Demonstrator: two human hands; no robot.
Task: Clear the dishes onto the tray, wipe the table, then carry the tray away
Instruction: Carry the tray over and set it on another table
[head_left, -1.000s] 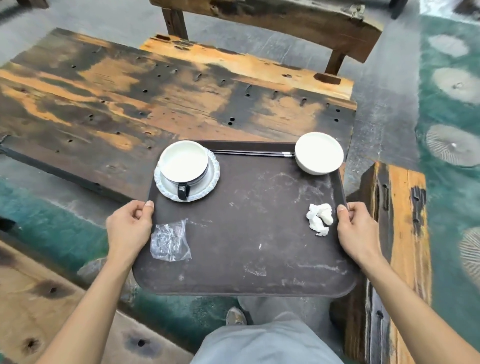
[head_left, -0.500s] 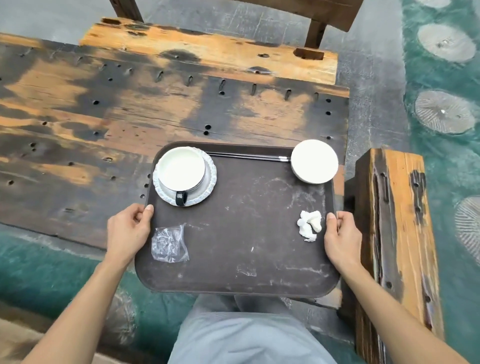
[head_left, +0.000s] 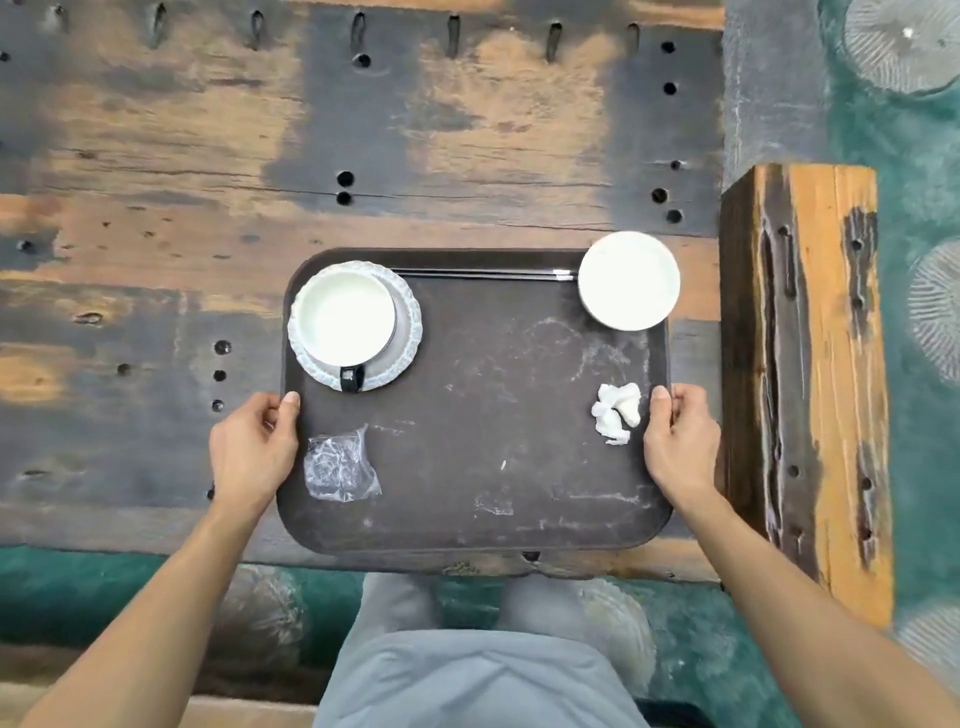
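A dark brown tray (head_left: 478, 467) is over the near part of the worn wooden table (head_left: 363, 156). My left hand (head_left: 252, 449) grips its left rim and my right hand (head_left: 680, 441) grips its right rim, thumbs on top. On the tray stand a white cup (head_left: 343, 317) on a pale saucer (head_left: 405, 332) at the far left and a white bowl (head_left: 628, 280) at the far right corner. Black chopsticks (head_left: 478, 274) lie along the far rim. A crumpled white tissue (head_left: 615, 413) lies by my right thumb, a clear plastic wrapper (head_left: 337, 465) by my left hand.
A thick wooden bench (head_left: 810, 374) stands right of the table, close to my right hand. Green patterned floor (head_left: 914, 156) lies beyond it and under the table's near edge. My legs in grey trousers (head_left: 467, 665) are below the tray.
The tray, held in both hands, has come from beyond the table's corner to over the table's near part. My view has tilted to look straight down.
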